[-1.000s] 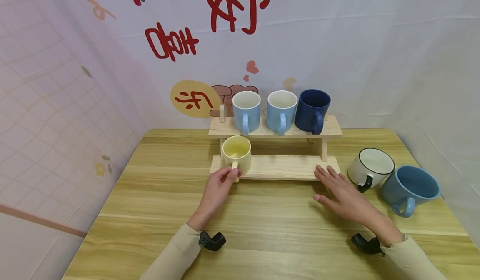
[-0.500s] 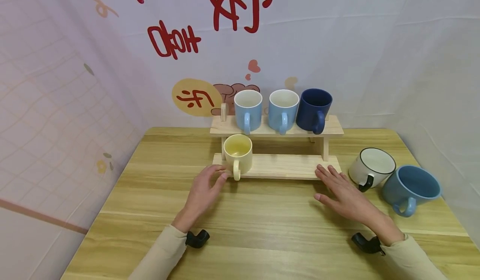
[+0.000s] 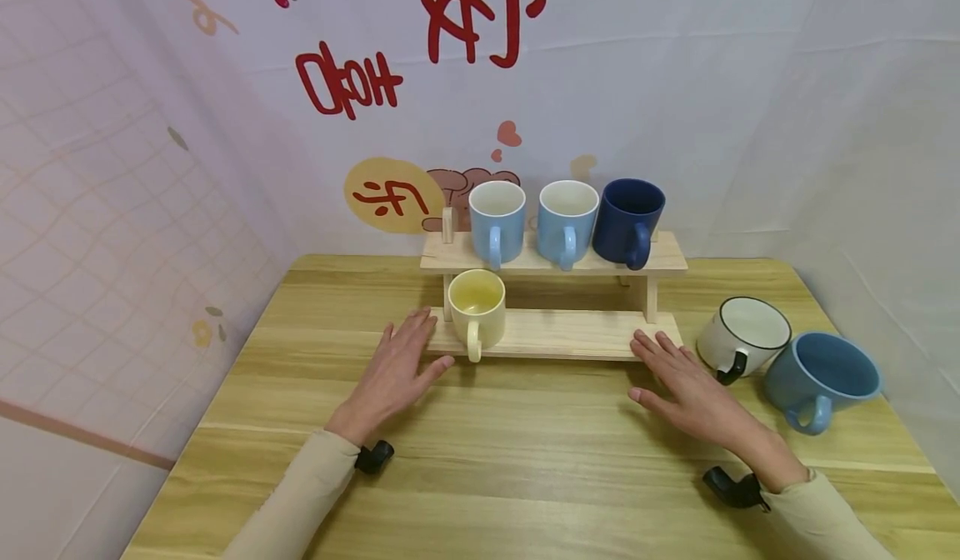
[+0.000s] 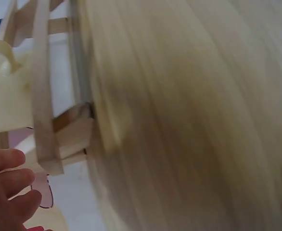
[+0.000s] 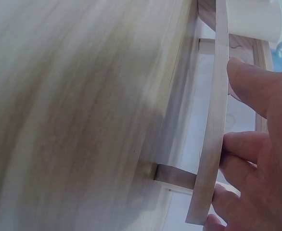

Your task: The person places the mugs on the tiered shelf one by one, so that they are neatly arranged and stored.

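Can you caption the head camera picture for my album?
Left hand and right hand at a wooden shelf: yellow mug below, three blue mugs above.

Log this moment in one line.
left hand: empty, beside yellow mug; right hand: empty, at lower wooden shelf; yellow mug: on that shelf

Head view: bright, diffuse light, direction undetermined. Soft shadows lay beside the hands point(image 3: 693, 393) and beneath the upper board of the wooden rack point(image 3: 555, 264). A pale sheen washed the middle of the desk point(image 3: 525, 460); focus was fair. Wide-angle stretch broadened the large blue mug point(image 3: 821, 381) near the desk's right edge. Both wrist views: dimmer, desk grain smeared and soft. Left: brownish shade across the desk. Right: milky, cool haze.
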A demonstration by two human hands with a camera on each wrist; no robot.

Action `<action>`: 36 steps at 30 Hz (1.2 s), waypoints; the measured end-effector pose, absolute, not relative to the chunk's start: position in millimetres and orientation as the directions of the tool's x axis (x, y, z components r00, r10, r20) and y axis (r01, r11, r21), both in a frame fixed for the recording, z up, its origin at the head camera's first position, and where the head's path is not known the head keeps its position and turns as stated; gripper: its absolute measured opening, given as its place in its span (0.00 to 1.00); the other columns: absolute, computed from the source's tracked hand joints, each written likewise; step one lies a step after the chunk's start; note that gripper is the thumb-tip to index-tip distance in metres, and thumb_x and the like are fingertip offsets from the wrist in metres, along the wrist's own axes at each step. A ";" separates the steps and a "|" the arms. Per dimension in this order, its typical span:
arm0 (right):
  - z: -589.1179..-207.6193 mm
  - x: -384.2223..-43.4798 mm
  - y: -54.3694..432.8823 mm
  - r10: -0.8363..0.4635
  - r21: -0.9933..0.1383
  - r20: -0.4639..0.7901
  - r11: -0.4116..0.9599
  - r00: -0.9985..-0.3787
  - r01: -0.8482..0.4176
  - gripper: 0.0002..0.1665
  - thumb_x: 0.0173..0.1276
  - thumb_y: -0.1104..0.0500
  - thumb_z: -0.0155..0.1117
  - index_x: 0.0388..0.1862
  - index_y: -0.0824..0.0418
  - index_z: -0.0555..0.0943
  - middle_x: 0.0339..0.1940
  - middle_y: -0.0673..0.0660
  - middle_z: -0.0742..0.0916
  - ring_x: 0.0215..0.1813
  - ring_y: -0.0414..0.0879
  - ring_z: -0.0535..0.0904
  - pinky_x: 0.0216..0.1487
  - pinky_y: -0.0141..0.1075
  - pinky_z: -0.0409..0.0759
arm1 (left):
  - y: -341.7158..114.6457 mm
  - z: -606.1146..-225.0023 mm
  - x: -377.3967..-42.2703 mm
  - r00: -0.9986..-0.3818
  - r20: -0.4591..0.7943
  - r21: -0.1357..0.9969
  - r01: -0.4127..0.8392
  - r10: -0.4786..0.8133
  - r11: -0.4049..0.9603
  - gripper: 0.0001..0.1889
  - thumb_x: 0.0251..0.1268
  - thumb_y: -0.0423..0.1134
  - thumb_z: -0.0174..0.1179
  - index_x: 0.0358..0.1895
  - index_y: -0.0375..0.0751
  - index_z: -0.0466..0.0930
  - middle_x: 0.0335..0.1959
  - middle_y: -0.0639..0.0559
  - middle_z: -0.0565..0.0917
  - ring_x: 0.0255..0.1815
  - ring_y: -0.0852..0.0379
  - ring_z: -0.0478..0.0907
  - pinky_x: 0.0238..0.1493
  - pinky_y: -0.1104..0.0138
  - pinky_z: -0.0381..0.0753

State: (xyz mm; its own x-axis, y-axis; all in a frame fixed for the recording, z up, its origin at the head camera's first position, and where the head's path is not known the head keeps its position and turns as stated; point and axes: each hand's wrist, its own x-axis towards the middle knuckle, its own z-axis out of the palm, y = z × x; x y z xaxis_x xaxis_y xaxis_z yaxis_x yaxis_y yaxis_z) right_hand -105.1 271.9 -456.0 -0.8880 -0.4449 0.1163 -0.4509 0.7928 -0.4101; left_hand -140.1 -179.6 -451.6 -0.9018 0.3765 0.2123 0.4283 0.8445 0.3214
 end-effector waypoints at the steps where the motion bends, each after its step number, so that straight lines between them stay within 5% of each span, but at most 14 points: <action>1: -456.3 -105.2 272.1 -0.445 -0.410 0.119 0.792 -0.888 -0.452 0.44 0.70 0.42 0.61 0.76 0.61 0.61 0.77 0.61 0.61 0.77 0.64 0.50 0.72 0.63 0.48 | -180.2 -453.3 -141.6 -0.903 0.193 0.304 0.428 0.385 0.851 0.42 0.70 0.67 0.43 0.74 0.36 0.58 0.78 0.44 0.52 0.77 0.44 0.49 0.74 0.43 0.44; 5: -457.1 -105.4 272.3 -0.444 -0.408 0.126 0.792 -0.887 -0.454 0.44 0.69 0.42 0.62 0.76 0.61 0.61 0.77 0.60 0.62 0.77 0.64 0.50 0.71 0.63 0.49 | -182.9 -459.2 -145.5 -0.900 0.142 0.252 0.436 0.412 0.864 0.44 0.70 0.66 0.46 0.76 0.36 0.52 0.79 0.45 0.47 0.78 0.44 0.46 0.73 0.41 0.45; 15: -450.6 -107.8 269.8 -0.423 -0.440 0.115 0.790 -0.899 -0.428 0.39 0.71 0.43 0.59 0.72 0.63 0.66 0.75 0.62 0.65 0.75 0.66 0.54 0.70 0.64 0.52 | -186.7 -464.5 -152.6 -0.863 0.162 0.161 0.502 0.479 0.850 0.40 0.72 0.62 0.48 0.75 0.34 0.56 0.77 0.41 0.54 0.76 0.43 0.52 0.72 0.42 0.53; 24: -421.8 -99.4 267.4 -0.318 -0.423 0.275 0.808 -0.907 -0.411 0.34 0.70 0.48 0.63 0.71 0.59 0.70 0.71 0.62 0.72 0.68 0.65 0.68 0.59 0.63 0.69 | -189.4 -466.2 -156.4 -0.862 0.160 0.158 0.503 0.481 0.850 0.37 0.73 0.59 0.48 0.74 0.35 0.58 0.77 0.43 0.56 0.76 0.44 0.54 0.71 0.43 0.56; 33: -397.2 -75.5 280.4 -0.181 -0.454 0.382 0.817 -0.906 -0.355 0.32 0.70 0.53 0.63 0.72 0.53 0.69 0.68 0.62 0.74 0.64 0.65 0.71 0.51 0.59 0.73 | -187.9 -462.3 -157.3 -0.867 0.167 0.202 0.496 0.469 0.844 0.35 0.73 0.56 0.51 0.71 0.32 0.63 0.75 0.41 0.59 0.75 0.44 0.56 0.70 0.44 0.59; 36: -394.9 -67.4 285.8 -0.114 -0.480 0.416 0.815 -0.902 -0.325 0.31 0.70 0.55 0.64 0.71 0.52 0.70 0.67 0.61 0.76 0.63 0.56 0.74 0.58 0.43 0.71 | -186.8 -460.2 -158.0 -0.862 0.174 0.215 0.505 0.476 0.836 0.34 0.72 0.55 0.52 0.70 0.32 0.64 0.74 0.40 0.61 0.74 0.43 0.58 0.69 0.44 0.61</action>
